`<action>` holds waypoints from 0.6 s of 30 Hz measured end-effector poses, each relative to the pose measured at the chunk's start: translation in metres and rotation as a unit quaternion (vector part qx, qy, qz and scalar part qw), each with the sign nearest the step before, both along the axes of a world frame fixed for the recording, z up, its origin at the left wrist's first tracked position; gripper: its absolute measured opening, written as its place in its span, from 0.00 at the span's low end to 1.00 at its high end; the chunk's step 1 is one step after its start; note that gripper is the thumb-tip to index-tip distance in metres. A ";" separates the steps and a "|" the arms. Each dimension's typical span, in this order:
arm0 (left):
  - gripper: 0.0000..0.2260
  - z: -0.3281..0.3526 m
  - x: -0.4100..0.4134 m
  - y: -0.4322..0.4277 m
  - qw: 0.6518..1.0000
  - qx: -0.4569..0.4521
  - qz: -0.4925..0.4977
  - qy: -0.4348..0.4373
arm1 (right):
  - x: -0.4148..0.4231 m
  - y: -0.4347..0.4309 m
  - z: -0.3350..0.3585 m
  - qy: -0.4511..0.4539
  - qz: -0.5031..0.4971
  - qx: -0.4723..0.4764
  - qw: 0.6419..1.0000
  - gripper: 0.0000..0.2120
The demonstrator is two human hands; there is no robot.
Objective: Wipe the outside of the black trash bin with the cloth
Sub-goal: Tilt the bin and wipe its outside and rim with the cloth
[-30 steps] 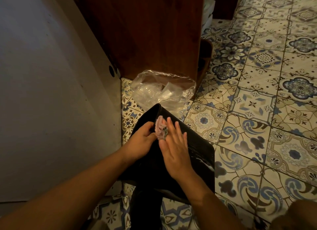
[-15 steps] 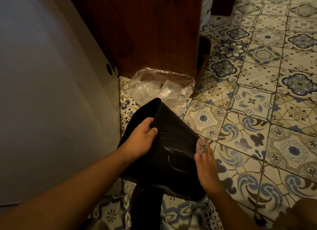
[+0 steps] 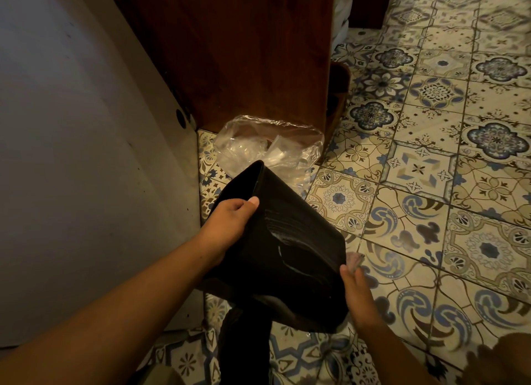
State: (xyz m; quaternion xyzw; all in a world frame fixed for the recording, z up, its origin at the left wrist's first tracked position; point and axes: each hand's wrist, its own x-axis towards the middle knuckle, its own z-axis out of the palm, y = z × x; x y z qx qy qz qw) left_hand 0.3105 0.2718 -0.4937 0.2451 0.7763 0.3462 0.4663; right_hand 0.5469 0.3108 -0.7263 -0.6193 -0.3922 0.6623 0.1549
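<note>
Seemingly half-wiped: streaked black trash bin [image 3: 301, 241] gripped by left hand [image 3: 230, 221], cloth [image 3: 355, 261] held by right hand [image 3: 359, 295] at 4 o'clock.

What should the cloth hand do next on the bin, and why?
Probably sweep the cloth across the side of the black trash bin: the right hand holds it at the right edge, wet streaks cover only part, the left hand grips the rim.
</note>
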 end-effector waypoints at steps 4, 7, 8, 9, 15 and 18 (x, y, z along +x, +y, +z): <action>0.05 0.014 -0.003 -0.001 0.995 -0.001 -0.103 -0.013 | 0.000 0.002 0.004 0.014 -0.025 -0.030 0.999 0.25; 0.13 0.017 -0.004 0.000 0.985 -0.023 -0.168 0.029 | 0.000 0.004 0.011 0.011 -0.032 -0.041 0.999 0.27; 0.13 0.016 -0.004 0.000 0.985 -0.022 -0.164 0.044 | 0.001 0.005 0.013 0.015 -0.027 -0.038 0.999 0.28; 0.14 0.015 -0.003 0.001 0.986 -0.019 -0.155 0.051 | 0.001 0.005 0.016 0.017 -0.022 -0.031 0.999 0.27; 0.12 0.004 -0.007 -0.002 0.992 -0.026 -0.109 0.063 | 0.007 0.012 0.015 -0.009 -0.013 -0.024 1.000 0.31; 0.11 -0.001 -0.007 -0.001 0.993 -0.021 -0.091 0.065 | 0.011 0.021 0.022 -0.022 -0.011 0.011 1.000 0.31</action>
